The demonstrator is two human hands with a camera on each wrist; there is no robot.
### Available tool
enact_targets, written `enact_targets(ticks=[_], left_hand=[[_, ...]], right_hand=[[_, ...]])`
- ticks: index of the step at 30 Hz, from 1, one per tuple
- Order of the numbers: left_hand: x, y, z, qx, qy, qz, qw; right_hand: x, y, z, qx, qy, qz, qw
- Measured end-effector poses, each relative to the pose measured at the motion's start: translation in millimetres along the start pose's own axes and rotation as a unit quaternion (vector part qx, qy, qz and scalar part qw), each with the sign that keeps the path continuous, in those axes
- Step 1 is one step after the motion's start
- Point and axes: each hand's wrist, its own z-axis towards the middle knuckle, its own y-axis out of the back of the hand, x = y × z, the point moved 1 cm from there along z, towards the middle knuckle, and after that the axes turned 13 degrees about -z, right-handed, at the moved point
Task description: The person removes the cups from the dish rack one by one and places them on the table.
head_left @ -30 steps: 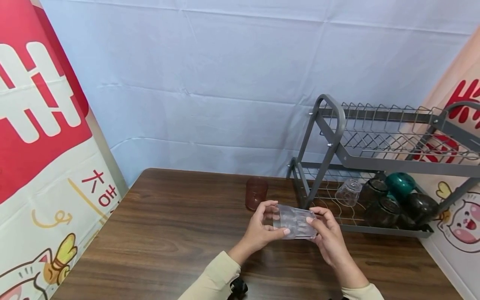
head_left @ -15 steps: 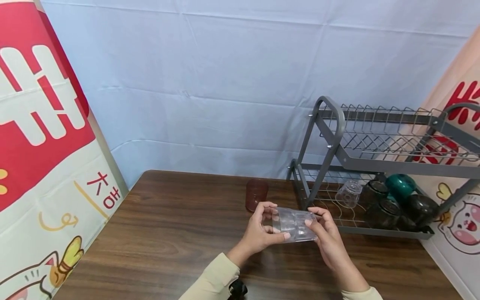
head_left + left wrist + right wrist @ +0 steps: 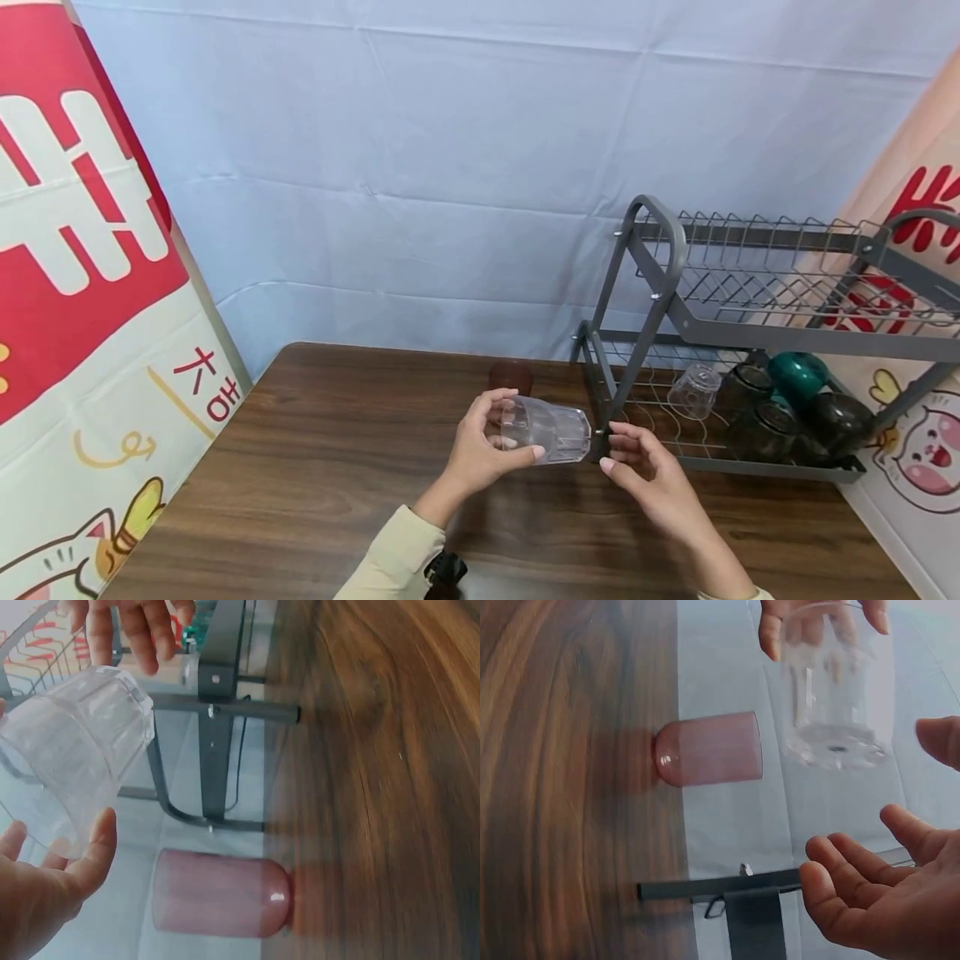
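Note:
My left hand (image 3: 480, 450) holds a clear fluted tumbler (image 3: 558, 432) by its mouth end, thumb on the near side and fingers on the far side. The tumbler lies sideways in the air above the table, its base pointing right. My right hand (image 3: 652, 479) is just beyond that base, fingers apart and nothing in them. In the right wrist view, a gap shows between the right fingertips (image 3: 821, 881) and the tumbler (image 3: 836, 697). Behind the left hand stands a reddish glass (image 3: 511, 377), upright on the table; the left wrist view shows this pink glass (image 3: 217, 892) whole.
A grey two-tier dish rack (image 3: 780, 335) stands at the right. Its lower tier holds a clear glass (image 3: 693, 392), several dark glasses (image 3: 761, 429) and a teal one (image 3: 798, 375). The brown wooden table (image 3: 360, 450) meets a pale cloth backdrop (image 3: 420, 208) behind.
My right hand has let go of the tumbler's base end. The left hand has moved left with the tumbler, opening a gap between it and the right hand.

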Motion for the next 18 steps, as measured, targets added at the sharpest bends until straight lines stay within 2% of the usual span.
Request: enact_targets(ticks=[7, 15, 18], left_hand=[[-0.4, 7.9, -1.0, -0.01, 0.002, 0.032, 0.9994], [-1.0, 16.2, 1.1, -0.008, 0.001, 0.069, 0.9976], [14.0, 27.1, 5.8, -0.009, -0.002, 0.106, 0.9943]], right_hand=[[-1, 12, 3.4, 0.034, 0.016, -0.065, 0.9972], [-4, 28, 8.7, 0.06, 0.025, -0.14, 0.9879], [-4, 35, 11.9, 0.083, 0.024, -0.151, 0.9848]])
